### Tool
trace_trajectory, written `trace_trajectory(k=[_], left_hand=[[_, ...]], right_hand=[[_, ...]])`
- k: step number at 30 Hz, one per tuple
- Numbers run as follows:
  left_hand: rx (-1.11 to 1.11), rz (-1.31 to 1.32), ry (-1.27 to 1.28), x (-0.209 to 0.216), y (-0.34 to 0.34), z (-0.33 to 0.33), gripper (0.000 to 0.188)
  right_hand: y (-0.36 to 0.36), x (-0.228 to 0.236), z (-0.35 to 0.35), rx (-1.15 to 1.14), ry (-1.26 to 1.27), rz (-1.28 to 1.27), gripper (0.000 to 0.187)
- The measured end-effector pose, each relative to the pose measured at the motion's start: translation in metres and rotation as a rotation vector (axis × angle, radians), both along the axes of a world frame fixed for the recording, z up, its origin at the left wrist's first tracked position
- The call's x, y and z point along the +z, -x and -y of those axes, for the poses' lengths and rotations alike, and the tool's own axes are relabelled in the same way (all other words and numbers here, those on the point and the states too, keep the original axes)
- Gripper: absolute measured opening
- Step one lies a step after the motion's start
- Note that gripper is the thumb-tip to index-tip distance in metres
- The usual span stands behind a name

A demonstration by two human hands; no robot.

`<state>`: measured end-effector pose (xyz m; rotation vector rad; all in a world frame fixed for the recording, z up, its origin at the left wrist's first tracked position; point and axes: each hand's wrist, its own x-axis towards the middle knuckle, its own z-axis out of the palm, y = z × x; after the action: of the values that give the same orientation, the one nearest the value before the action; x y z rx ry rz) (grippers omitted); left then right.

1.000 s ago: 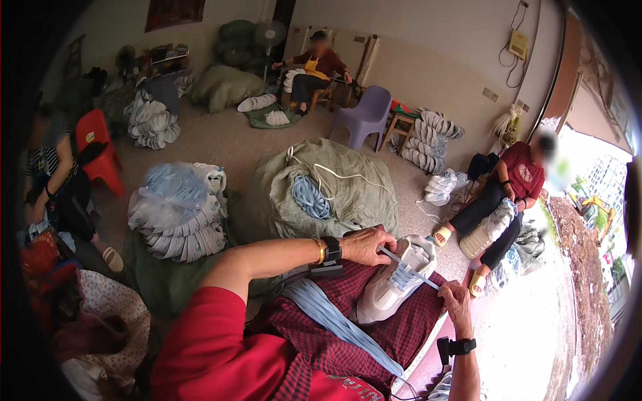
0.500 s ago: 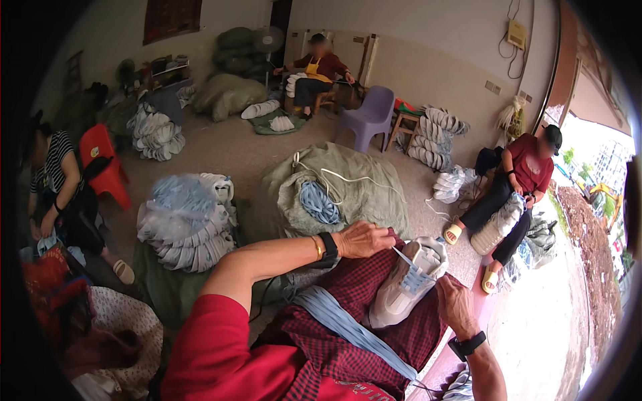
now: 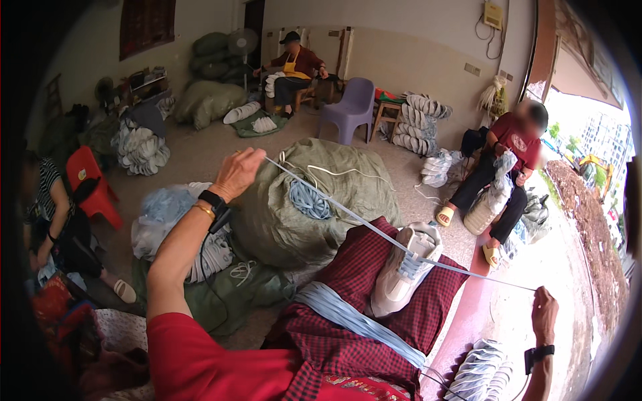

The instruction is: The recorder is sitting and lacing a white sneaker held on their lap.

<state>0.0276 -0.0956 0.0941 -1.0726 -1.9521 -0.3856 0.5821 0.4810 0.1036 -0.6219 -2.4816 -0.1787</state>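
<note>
A white sneaker rests between my thighs on a red-and-black checked cloth, its toe toward me. A light blue shoelace runs through its eyelets and is drawn out straight to both sides. My left hand, raised at the left over the big sack, is closed on one lace end. Far to the right, my right hand pinches the other end. Across my lap lies a bundle of light blue laces.
A large green sack with coiled laces stands ahead. Stacked shoes lie by my right forearm, and more shoes sit at left. Co-workers sit at left, back and right. A purple chair and red chair stand beyond.
My hands have moved wide apart from beside the shoe, the left up and leftward, the right out to the right. The lace now stretches long on both sides. The view has shifted slightly.
</note>
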Motion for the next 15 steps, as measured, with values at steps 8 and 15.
trace_trajectory(k=[8, 15], left_hand=[[0.326, -0.042, -0.116, 0.03, 0.006, 0.083, 0.011], [0.383, -0.283, -0.259, 0.042, -0.027, 0.09, 0.018]], right_hand=[[-0.108, 0.015, -0.061, -0.211, -0.08, -0.082, 0.019], [-0.12, 0.015, -0.058, -0.382, -0.556, -0.054, 0.019]])
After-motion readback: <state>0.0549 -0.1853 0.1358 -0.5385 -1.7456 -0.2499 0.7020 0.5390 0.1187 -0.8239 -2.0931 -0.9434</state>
